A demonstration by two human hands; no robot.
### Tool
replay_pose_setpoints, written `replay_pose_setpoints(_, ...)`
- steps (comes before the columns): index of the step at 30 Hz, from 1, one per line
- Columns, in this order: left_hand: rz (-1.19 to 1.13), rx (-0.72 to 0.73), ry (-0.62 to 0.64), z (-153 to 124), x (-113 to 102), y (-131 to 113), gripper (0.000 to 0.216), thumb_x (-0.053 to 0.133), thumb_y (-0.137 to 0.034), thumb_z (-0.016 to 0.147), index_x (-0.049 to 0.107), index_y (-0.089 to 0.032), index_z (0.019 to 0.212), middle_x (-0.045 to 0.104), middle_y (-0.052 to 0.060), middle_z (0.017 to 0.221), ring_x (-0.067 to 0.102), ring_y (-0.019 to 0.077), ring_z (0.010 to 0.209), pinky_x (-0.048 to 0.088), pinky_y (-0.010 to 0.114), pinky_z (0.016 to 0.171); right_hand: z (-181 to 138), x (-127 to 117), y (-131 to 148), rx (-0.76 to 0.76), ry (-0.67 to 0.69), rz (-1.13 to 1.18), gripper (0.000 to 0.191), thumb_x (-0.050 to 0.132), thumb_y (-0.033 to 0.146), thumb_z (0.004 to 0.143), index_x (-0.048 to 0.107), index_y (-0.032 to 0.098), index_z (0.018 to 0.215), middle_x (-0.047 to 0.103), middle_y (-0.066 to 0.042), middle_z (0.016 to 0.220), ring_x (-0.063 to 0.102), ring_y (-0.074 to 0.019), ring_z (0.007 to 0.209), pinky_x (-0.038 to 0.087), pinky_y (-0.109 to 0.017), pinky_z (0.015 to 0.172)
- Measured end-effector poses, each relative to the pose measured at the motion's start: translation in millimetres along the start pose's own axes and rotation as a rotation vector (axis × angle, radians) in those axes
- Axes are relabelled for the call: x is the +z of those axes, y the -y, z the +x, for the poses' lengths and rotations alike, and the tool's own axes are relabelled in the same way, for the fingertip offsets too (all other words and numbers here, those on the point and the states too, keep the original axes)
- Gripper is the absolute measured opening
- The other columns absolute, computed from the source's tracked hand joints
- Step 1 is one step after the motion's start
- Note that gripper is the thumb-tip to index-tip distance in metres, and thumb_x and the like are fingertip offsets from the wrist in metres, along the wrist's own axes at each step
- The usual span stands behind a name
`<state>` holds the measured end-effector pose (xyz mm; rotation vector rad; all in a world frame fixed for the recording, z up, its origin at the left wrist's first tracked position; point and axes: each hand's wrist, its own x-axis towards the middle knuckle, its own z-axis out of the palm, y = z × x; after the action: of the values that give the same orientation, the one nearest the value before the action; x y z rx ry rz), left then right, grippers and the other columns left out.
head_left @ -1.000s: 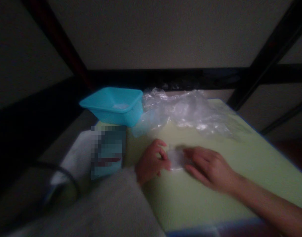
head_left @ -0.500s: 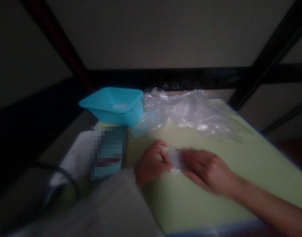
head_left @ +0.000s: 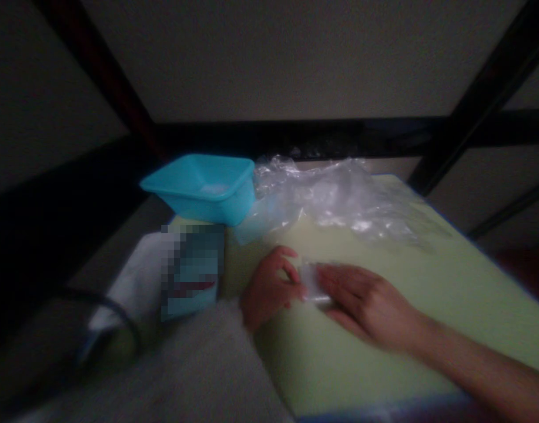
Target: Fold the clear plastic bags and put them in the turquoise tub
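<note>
A small clear plastic bag [head_left: 312, 281] lies flat on the pale green tabletop between my two hands. My left hand [head_left: 271, 288] has its fingers curled and pinches the bag's left edge, with the wrist coming out of a grey sleeve. My right hand [head_left: 361, 299] rests palm down with its fingers stretched out together over the bag's right part, which they hide. Whether anything is inside the bag I cannot make out in the dim, slightly blurred view.
A turquoise plastic basket [head_left: 238, 205] stands at the table's back left, something whitish inside. Crumpled clear plastic bags [head_left: 340, 200] spread along the back. A pixelated flat object [head_left: 194, 273] and white material [head_left: 137, 276] lie at left, near a dark cable [head_left: 113, 308].
My right hand has slid slightly to the left and away from me over the bag. A little more of the bag's near edge shows. My left hand stays almost in place.
</note>
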<state>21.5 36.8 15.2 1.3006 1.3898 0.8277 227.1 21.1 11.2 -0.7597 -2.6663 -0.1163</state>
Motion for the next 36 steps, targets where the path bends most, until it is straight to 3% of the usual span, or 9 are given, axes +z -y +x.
replay_pose_setpoints(14,-0.045,0.007,-0.033,1,0,2,0.046,0.07,-0.005,0.054,0.051,-0.018,0.094,0.052,-0.012,0.063,0.06,0.0097,0.043,0.045,0.017,0.04,-2,5,0,0.021,0.147,0.01,0.069,0.048,0.05,0.09,0.041,-0.001,0.137,0.042,-0.024,0.141,0.04,-0.0315,0.131,0.033,-0.05,0.109)
replay_pose_setpoints(29,-0.018,-0.024,0.018,-1,0,-3,0.037,0.064,-0.014,0.063,0.049,-0.018,0.096,0.051,-0.008,0.069,0.064,0.0123,0.048,0.042,0.016,0.033,-3,9,-4,0.085,0.202,0.049,0.083,0.039,0.061,0.09,0.024,0.003,0.146,0.027,-0.022,0.149,0.023,-0.0298,0.14,0.025,-0.05,0.113)
replay_pose_setpoints(31,0.047,0.036,0.009,-4,-1,-2,0.027,0.061,-0.017,0.068,0.05,-0.019,0.093,0.052,-0.006,0.072,0.064,0.0121,0.051,0.042,0.016,0.034,-2,9,-4,0.081,0.193,0.052,0.083,0.038,0.061,0.09,0.022,0.003,0.146,0.026,-0.022,0.149,0.022,-0.0296,0.14,0.024,-0.051,0.113)
replay_pose_setpoints(33,0.211,0.184,-0.069,-10,1,0,0.017,0.056,-0.017,0.072,0.053,-0.019,0.089,0.057,-0.003,0.077,0.065,0.0124,0.059,0.048,0.018,0.044,-2,7,-4,0.076,0.174,0.057,0.084,0.039,0.061,0.089,0.019,0.003,0.147,0.026,-0.022,0.15,0.021,-0.0295,0.14,0.024,-0.051,0.113)
replay_pose_setpoints(36,0.589,0.492,-0.151,-25,6,4,0.017,0.049,-0.018,0.08,0.06,-0.019,0.093,0.064,0.006,0.095,0.065,0.0195,0.09,0.055,0.029,0.075,-1,6,-3,0.076,0.141,0.06,0.086,0.04,0.062,0.088,0.018,0.003,0.147,0.025,-0.022,0.15,0.02,-0.0294,0.141,0.024,-0.051,0.113)
